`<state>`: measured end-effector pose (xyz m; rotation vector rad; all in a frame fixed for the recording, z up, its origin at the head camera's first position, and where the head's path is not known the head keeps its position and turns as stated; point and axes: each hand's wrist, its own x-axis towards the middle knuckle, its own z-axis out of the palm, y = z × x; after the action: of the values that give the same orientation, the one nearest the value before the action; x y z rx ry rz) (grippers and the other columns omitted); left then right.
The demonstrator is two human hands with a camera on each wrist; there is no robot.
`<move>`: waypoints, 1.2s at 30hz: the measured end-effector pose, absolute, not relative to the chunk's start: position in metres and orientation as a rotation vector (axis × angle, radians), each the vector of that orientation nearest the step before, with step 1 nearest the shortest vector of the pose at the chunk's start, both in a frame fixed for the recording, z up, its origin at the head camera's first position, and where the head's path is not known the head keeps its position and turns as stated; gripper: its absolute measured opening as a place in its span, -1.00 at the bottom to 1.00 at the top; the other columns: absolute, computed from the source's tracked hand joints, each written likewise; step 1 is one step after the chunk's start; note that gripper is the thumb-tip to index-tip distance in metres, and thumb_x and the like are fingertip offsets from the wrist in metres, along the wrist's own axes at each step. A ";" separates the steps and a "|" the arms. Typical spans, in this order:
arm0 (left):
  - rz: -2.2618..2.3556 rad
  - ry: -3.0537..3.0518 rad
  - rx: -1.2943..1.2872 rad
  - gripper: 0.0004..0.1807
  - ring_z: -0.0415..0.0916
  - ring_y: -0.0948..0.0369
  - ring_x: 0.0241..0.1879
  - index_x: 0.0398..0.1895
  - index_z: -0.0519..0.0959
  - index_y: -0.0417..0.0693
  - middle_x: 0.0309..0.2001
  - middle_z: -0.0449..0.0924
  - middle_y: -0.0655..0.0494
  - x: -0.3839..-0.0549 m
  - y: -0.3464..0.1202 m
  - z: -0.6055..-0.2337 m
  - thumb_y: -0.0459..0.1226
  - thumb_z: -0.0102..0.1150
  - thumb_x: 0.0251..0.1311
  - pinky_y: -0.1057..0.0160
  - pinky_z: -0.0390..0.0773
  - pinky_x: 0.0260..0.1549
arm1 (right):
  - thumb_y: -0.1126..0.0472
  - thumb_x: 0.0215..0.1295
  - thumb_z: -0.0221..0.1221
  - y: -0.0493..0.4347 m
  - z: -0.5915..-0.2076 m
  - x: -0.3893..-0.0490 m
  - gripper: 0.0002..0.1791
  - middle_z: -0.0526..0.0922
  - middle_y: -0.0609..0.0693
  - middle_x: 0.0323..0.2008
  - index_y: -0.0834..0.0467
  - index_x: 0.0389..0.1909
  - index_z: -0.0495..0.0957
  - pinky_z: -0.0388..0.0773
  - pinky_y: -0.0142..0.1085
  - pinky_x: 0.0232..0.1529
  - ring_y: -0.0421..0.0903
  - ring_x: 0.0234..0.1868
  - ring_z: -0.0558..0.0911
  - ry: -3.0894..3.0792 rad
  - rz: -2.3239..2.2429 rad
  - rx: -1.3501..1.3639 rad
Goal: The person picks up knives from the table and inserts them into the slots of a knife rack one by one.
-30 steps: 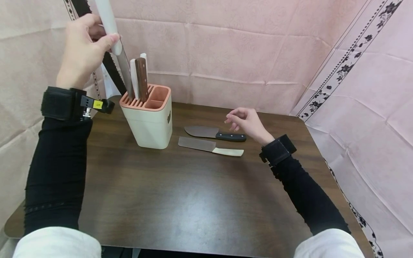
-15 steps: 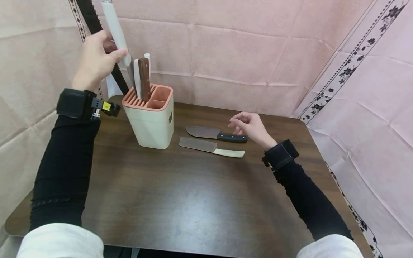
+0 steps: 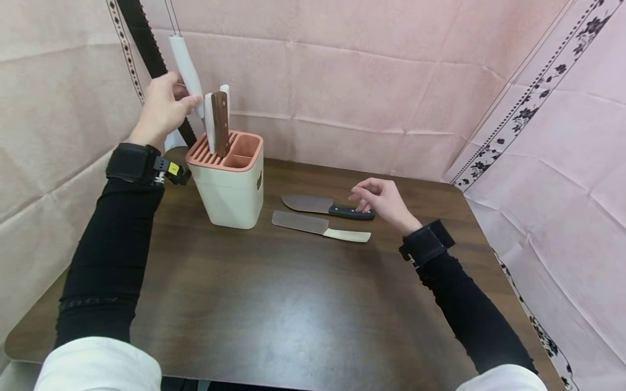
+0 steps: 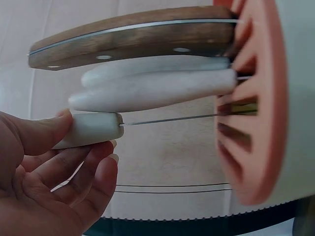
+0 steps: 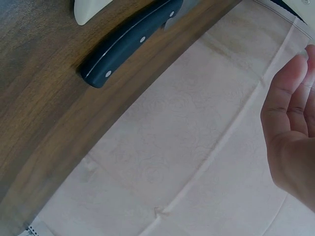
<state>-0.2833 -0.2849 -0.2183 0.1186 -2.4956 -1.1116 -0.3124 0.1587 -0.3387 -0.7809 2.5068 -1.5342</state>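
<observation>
In the head view, my left hand (image 3: 163, 108) pinches the white handle (image 3: 186, 68) of a knife above a pale knife block (image 3: 227, 198) with an orange slotted top. Seen from the left wrist, the knife's thin blade (image 4: 170, 119) runs from the handle into a slot. Beside it, two white handles and a brown wooden handle (image 4: 133, 42) stand in the block. My right hand (image 3: 383, 203), fingers loosely bent and holding nothing, hovers near a black-handled knife (image 3: 352, 212) on the table. In front of that knife lies a white-handled cleaver (image 3: 299, 221).
The brown wooden table (image 3: 254, 304) carries the block near its back left. Pinkish patterned cloth (image 3: 352, 81) hangs behind and at the sides. A dark toothed strip (image 3: 142, 38) slants down behind my left hand to the back of the block.
My left hand has moved down and to the right with the knife; more of its blade has sunk into the block. My right hand has shifted slightly lower in view.
</observation>
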 end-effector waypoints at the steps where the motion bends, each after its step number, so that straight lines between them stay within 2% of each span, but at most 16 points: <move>1: -1.120 -2.497 0.119 -0.47 0.39 -0.04 0.30 0.39 0.24 -0.14 0.32 0.38 -0.23 -0.284 -0.285 -0.220 -0.20 -0.05 0.41 -0.04 0.35 0.31 | 0.17 0.39 0.13 0.159 -0.339 -0.312 -0.73 0.76 -0.03 -0.33 0.30 -0.10 0.58 0.67 -0.30 -0.35 0.00 -0.45 0.68 2.507 -1.535 -0.782; 3: -1.134 -2.500 0.118 -0.48 0.41 -0.03 0.27 0.39 0.24 -0.14 0.31 0.39 -0.23 -0.286 -0.285 -0.223 -0.20 -0.05 0.41 -0.02 0.38 0.29 | 0.17 0.39 0.13 0.158 -0.339 -0.311 -0.74 0.75 0.12 -0.28 0.30 -0.10 0.58 0.66 -0.30 -0.35 0.02 -0.45 0.68 2.506 -1.542 -0.782; 5: -1.134 -2.511 0.124 -0.48 0.42 -0.02 0.25 0.38 0.25 -0.15 0.31 0.40 -0.23 -0.288 -0.286 -0.226 -0.19 -0.05 0.41 0.00 0.40 0.27 | 0.18 0.39 0.13 0.158 -0.340 -0.310 -0.74 0.74 0.17 -0.26 0.29 -0.10 0.59 0.66 -0.33 -0.37 0.03 -0.45 0.68 2.505 -1.544 -0.778; 10: -1.103 -2.547 0.124 -0.49 0.46 -0.01 0.19 0.35 0.27 -0.21 0.28 0.42 -0.23 -0.293 -0.286 -0.235 -0.19 -0.05 0.41 0.06 0.48 0.17 | 0.19 0.39 0.12 0.160 -0.343 -0.310 -0.75 0.75 0.06 -0.31 0.31 -0.11 0.58 0.65 -0.34 -0.38 0.06 -0.44 0.67 2.507 -1.545 -0.766; 15: -1.142 -2.549 0.081 -0.50 0.43 -0.05 0.22 0.35 0.25 -0.24 0.28 0.41 -0.27 -0.298 -0.287 -0.244 -0.23 -0.08 0.42 0.00 0.45 0.21 | 0.20 0.39 0.11 0.162 -0.345 -0.310 -0.75 0.68 0.36 -0.21 0.33 -0.11 0.58 0.66 -0.31 -0.38 0.02 -0.47 0.67 2.507 -1.558 -0.771; 17: -1.142 -2.548 0.059 -0.51 0.42 -0.08 0.21 0.34 0.26 -0.26 0.26 0.42 -0.30 -0.300 -0.287 -0.246 -0.25 -0.09 0.42 -0.03 0.43 0.22 | 0.20 0.39 0.11 0.163 -0.345 -0.310 -0.75 0.67 0.39 -0.20 0.33 -0.11 0.58 0.66 -0.31 -0.38 -0.01 -0.48 0.67 2.509 -1.561 -0.773; 23: -1.117 -2.562 0.029 -0.55 0.43 -0.13 0.20 0.31 0.30 -0.30 0.21 0.46 -0.33 -0.303 -0.285 -0.250 -0.30 -0.10 0.41 -0.10 0.40 0.22 | 0.20 0.39 0.12 0.165 -0.344 -0.310 -0.75 0.67 0.39 -0.20 0.33 -0.12 0.58 0.66 -0.32 -0.39 -0.01 -0.48 0.67 2.518 -1.573 -0.778; 36: -1.093 -2.629 0.005 -0.54 0.40 -0.18 0.25 0.32 0.29 -0.29 0.23 0.44 -0.35 -0.302 -0.284 -0.256 -0.29 -0.10 0.42 -0.15 0.35 0.25 | 0.22 0.39 0.12 0.167 -0.348 -0.309 -0.76 0.69 0.37 -0.20 0.33 -0.13 0.58 0.65 -0.32 -0.41 -0.07 -0.50 0.66 2.499 -1.600 -0.765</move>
<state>-0.3017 -0.2840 -0.2562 0.0055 -2.6288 -1.0935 -0.3090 0.1673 -0.3480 -0.7649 2.4990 -1.6003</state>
